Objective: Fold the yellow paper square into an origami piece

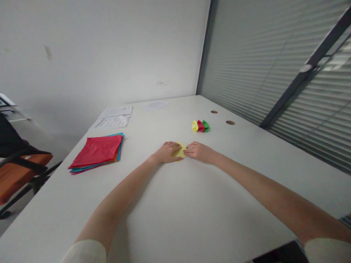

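Note:
A small folded yellow paper (pixel 181 151) lies on the white table (pixel 175 204) between my two hands. My left hand (pixel 167 151) rests on its left part, fingers curled down onto it. My right hand (pixel 199 151) presses its right edge with bent fingertips. Most of the paper is hidden under the fingers. Beyond the hands sit three small folded paper pieces in a row: yellow (pixel 194 126), red (pixel 200 126) and green (pixel 206 125).
A stack of coloured paper sheets, red on top (pixel 98 150), lies at the left. White printed sheets (pixel 113 117) lie at the far left edge, another (pixel 155 106) near the wall. Two round holes (pixel 230 122) are in the tabletop. An orange chair (pixel 19 171) stands left.

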